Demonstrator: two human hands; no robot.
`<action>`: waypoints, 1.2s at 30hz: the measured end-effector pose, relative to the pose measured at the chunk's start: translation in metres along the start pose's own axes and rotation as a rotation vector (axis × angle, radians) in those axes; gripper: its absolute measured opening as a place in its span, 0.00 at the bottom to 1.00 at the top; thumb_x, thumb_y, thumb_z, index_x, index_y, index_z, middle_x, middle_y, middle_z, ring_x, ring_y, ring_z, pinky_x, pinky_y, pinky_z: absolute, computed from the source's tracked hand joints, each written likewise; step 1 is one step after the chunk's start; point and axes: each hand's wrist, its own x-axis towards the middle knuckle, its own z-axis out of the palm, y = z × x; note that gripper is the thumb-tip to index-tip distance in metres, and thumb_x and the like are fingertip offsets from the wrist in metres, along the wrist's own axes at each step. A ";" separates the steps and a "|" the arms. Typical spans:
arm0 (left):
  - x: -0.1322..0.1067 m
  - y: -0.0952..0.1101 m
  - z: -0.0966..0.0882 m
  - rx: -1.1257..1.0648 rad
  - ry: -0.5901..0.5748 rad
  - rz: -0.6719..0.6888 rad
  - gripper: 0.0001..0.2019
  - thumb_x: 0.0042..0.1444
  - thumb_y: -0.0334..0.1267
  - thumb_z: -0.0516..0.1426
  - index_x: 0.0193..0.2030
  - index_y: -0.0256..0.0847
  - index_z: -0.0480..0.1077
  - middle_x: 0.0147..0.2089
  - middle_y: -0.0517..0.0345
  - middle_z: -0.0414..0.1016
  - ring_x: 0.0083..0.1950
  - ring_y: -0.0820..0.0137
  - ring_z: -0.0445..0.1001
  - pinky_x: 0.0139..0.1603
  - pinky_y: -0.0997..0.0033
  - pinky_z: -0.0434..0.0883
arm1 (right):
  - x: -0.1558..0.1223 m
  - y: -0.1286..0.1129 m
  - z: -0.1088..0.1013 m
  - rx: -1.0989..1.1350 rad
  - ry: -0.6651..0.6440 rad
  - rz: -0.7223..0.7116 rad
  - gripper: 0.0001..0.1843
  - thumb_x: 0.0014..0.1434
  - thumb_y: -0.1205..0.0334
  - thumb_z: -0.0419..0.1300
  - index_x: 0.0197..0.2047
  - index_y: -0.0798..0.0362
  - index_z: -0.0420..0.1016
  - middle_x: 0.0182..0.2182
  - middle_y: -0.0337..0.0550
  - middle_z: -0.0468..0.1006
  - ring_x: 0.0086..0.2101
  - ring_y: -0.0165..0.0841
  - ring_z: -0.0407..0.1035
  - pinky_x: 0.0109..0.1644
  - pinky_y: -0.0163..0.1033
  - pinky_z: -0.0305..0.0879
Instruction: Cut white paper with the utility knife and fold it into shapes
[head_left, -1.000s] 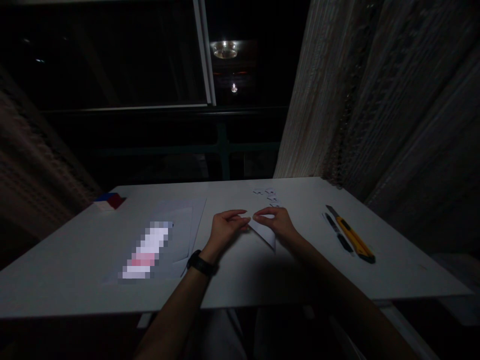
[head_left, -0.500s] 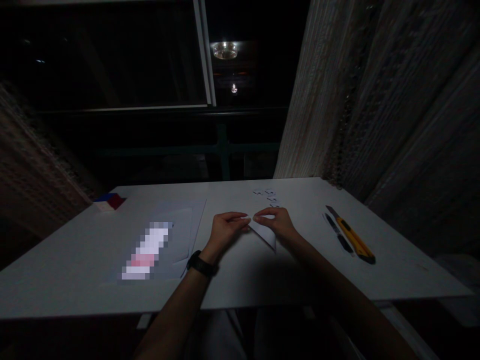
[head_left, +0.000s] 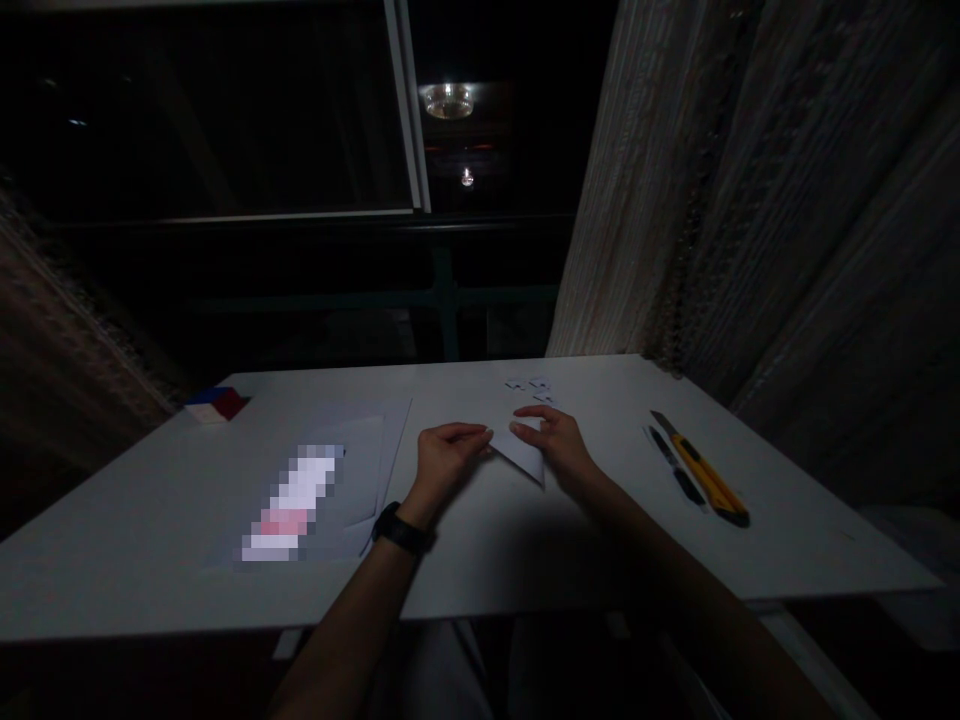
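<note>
A folded white paper [head_left: 520,459] is between the two hands, over the middle of the tabletop [head_left: 480,590], well in from the near edge. Open surface runs right to the pen [head_left: 679,473] and yellow utility knife [head_left: 705,475], and left to the paper sheets [head_left: 366,465]. The left hand [head_left: 446,462] pinches the left corner; the right hand [head_left: 564,447], thumb and forefinger parted, curls beside the right edge, its grip unclear.
</note>
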 end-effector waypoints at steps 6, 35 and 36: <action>0.002 -0.001 -0.002 0.062 0.056 0.038 0.13 0.37 0.39 0.66 0.29 0.32 0.76 0.26 0.50 0.77 0.26 0.70 0.74 0.29 0.73 0.72 | 0.001 0.002 0.002 0.099 0.066 0.179 0.20 0.31 0.52 0.70 0.23 0.58 0.71 0.18 0.38 0.71 0.19 0.27 0.62 0.23 0.34 0.56; 0.008 -0.005 -0.007 -0.099 0.066 -0.060 0.17 0.32 0.38 0.67 0.29 0.29 0.75 0.25 0.49 0.76 0.25 0.69 0.74 0.32 0.69 0.74 | 0.005 0.006 -0.002 -0.051 0.101 0.089 0.20 0.33 0.48 0.67 0.16 0.58 0.72 0.13 0.37 0.67 0.17 0.26 0.58 0.21 0.34 0.53; 0.009 -0.005 -0.007 -0.112 0.058 -0.067 0.17 0.32 0.39 0.67 0.29 0.29 0.75 0.25 0.49 0.76 0.25 0.69 0.74 0.32 0.69 0.74 | 0.005 0.006 -0.003 -0.045 0.108 0.075 0.19 0.33 0.48 0.67 0.16 0.58 0.72 0.13 0.37 0.67 0.17 0.26 0.58 0.21 0.33 0.53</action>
